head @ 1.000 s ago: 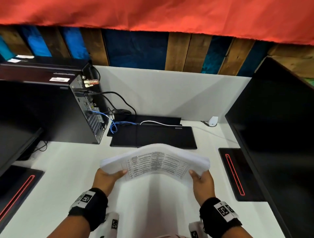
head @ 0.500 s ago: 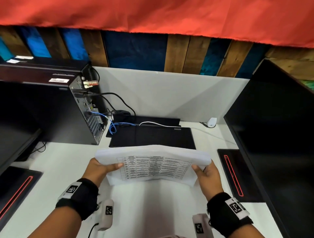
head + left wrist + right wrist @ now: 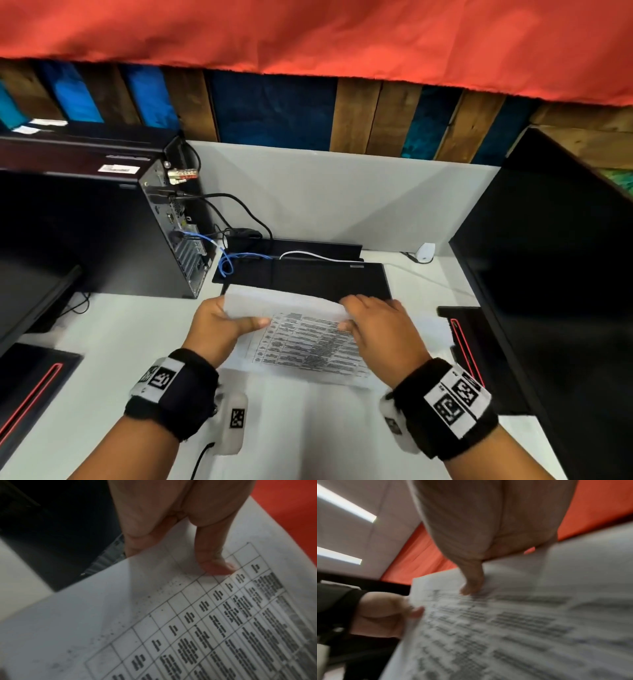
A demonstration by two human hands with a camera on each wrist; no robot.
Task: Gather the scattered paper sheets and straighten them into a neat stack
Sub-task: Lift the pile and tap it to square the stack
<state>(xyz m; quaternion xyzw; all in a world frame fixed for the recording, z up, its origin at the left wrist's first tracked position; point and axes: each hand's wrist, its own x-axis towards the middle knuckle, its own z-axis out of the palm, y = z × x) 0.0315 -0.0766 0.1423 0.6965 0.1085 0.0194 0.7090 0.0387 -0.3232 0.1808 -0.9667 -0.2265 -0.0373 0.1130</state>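
Note:
A bundle of white paper sheets (image 3: pixel 301 339) printed with a table is held above the white desk (image 3: pixel 113 346), its far edge near the black laptop. My left hand (image 3: pixel 222 325) grips the bundle's left side, thumb (image 3: pixel 216 563) on the printed face and fingers behind. My right hand (image 3: pixel 373 329) holds the upper right edge, thumb (image 3: pixel 471 585) on the top sheet and fingers curled over the edge. The printed sheets (image 3: pixel 188 622) fill the left wrist view. In the right wrist view the blurred paper (image 3: pixel 513 628) shows with the left hand (image 3: pixel 385 614) at its far edge.
A black laptop (image 3: pixel 305 277) lies shut behind the paper. A computer tower (image 3: pixel 102 233) with cables stands at the left. A large dark monitor (image 3: pixel 555 274) rises at the right. Black stands with red lines (image 3: pixel 462 342) sit at both sides.
The bundle has tilted forward and come closer, showing more of the printed face. My right hand moved from the right side to the upper edge; both hands came closer together.

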